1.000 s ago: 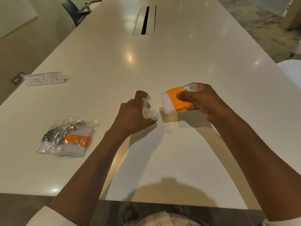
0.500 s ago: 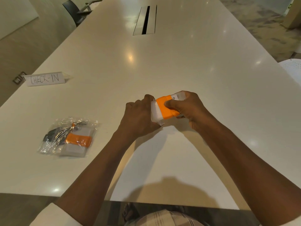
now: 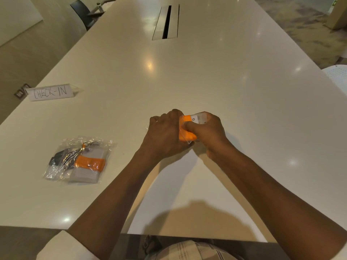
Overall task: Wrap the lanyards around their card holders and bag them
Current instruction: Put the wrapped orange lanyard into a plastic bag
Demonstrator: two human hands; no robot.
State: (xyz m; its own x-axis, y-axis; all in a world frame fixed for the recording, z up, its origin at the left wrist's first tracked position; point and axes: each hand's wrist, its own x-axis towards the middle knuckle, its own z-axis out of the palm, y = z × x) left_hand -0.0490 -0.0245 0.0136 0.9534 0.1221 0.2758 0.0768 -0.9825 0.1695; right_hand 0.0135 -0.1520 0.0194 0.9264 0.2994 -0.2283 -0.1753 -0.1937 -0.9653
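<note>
Just above the surface (image 3: 225, 87), the right hand (image 3: 208, 132) clamps its fingers on the lanyard-wrapped card holder (image 3: 187, 128), long axis pointing left into the clear bag (image 3: 183, 136) gripped by the left hand (image 3: 165, 136).

This looks like an office meeting room set up as a registration desk: a long glossy white tabletop (image 3: 216, 87) with a cable slot (image 3: 166, 22), a handwritten "CHECK-IN" sign (image 3: 50, 92), a dark chair (image 3: 82, 11) and carpet (image 3: 300, 21) beyond.
</note>
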